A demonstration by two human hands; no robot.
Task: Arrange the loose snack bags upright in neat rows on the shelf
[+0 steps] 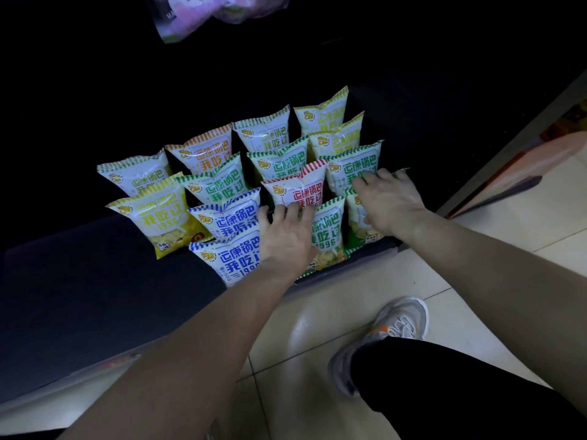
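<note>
Several white snack bags with coloured striped tops stand upright in rows on a low dark shelf (pixel 104 281). My left hand (pixel 286 233) reaches over the front row, its fingers curled over the top edge of a green-striped bag (pixel 328 231), just below a red-striped bag (pixel 301 188). My right hand (pixel 389 201) grips the rightmost front bag (pixel 357 238), fingers hooked over its top and thumb on its face. Two blue-striped bags (pixel 235 220) stand left of my left hand, and a yellow one (pixel 158 220) stands at the front left.
A pinkish bag (pixel 203 14) hangs from above at the top. The shelf's left part is dark and bare. A slanted unit with orange packaging (pixel 540 160) stands to the right. Pale floor tiles (pixel 317 312) and my grey shoe (pixel 387 328) are below.
</note>
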